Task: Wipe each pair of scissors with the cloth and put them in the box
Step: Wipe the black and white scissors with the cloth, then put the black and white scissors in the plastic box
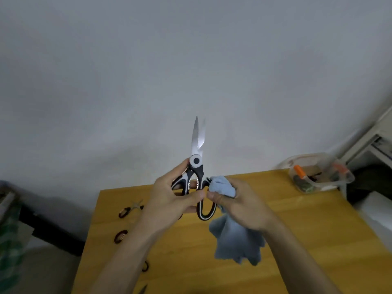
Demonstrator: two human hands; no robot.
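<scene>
I hold a large pair of scissors point(197, 145) with black-and-white handles upright above the table, blades slightly apart and pointing up. My left hand point(169, 198) grips the left handle. My right hand point(239, 205) holds a bunched light-blue cloth point(235, 238) pressed against the right handle, the rest of the cloth hanging down. A clear plastic box point(318, 172) stands at the table's far right corner with orange-handled scissors and other items inside.
The wooden table point(297, 219) has more small scissors with dark red handles point(127, 211) point(121, 236) point(145, 266) along its left side. A blade tip point(143, 289) shows at the bottom edge. A white wall stands behind the table; dark objects sit to the left.
</scene>
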